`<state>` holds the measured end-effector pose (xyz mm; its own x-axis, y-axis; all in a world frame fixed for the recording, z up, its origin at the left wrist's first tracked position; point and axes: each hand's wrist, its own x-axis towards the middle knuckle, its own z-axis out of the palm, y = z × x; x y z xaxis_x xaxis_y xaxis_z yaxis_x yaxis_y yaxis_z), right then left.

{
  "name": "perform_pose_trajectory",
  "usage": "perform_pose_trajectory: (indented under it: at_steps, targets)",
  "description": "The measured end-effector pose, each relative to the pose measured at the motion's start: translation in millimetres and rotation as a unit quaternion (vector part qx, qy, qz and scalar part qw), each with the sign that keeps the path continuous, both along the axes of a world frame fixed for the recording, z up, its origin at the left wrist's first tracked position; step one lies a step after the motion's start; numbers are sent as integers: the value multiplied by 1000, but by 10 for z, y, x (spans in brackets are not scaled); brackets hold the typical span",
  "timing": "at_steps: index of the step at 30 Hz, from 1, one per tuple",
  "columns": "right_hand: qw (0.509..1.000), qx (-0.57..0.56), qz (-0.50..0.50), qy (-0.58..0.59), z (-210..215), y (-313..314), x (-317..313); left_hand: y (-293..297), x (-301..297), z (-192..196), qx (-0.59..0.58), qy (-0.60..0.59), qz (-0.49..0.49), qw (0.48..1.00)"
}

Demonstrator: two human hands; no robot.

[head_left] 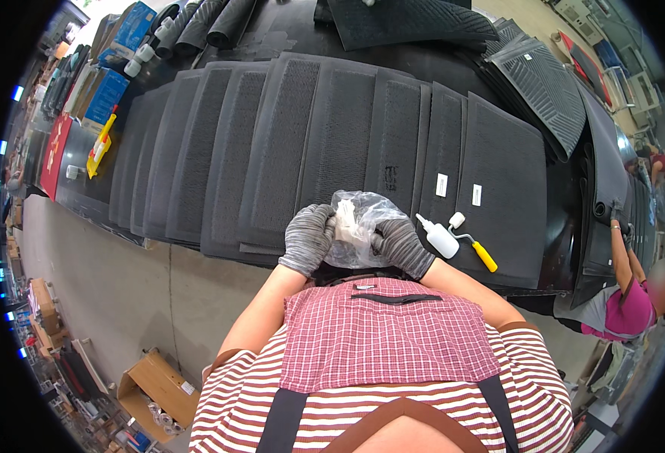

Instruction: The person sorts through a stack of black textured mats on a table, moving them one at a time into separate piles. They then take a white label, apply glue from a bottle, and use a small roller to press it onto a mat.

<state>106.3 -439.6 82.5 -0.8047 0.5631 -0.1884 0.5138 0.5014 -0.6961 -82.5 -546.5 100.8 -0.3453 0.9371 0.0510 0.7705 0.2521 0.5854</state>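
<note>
My left hand (pixel 307 239), in a grey knitted glove, grips one side of a clear plastic bag (pixel 378 207). On the other side, my gloved right hand (pixel 406 244) has its fingers closed on the film. Whitish contents (pixel 346 219) show through the plastic; I cannot make out their kind. The bag is held at the table's near edge, in front of a row of overlapping black mats (pixel 280 143). White labels (pixel 477 195) lie on the mats at the right. A white squeeze bottle (pixel 442 240) and a small roller with a yellow handle (pixel 486 257) lie beside my right hand.
Ribbed black mats (pixel 536 90) are stacked at the back right; rolled ones lie at the far left. A yellow tool (pixel 101 147) and blue boxes (pixel 106 98) occupy the left end. A co-worker (pixel 623 302) handles mats at right. An open carton (pixel 159 389) stands on the floor.
</note>
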Motion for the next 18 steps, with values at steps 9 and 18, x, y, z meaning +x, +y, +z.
perform_pose_trajectory:
  at_steps: [9,18]
  targets:
    - [999,-37,-22,12,241,48,-14,-30,-24,-24,4,-13,-9,1000]
    - [999,-46,-1,-24,154,102,53,-41,-29,60,-23,-32,-14,999]
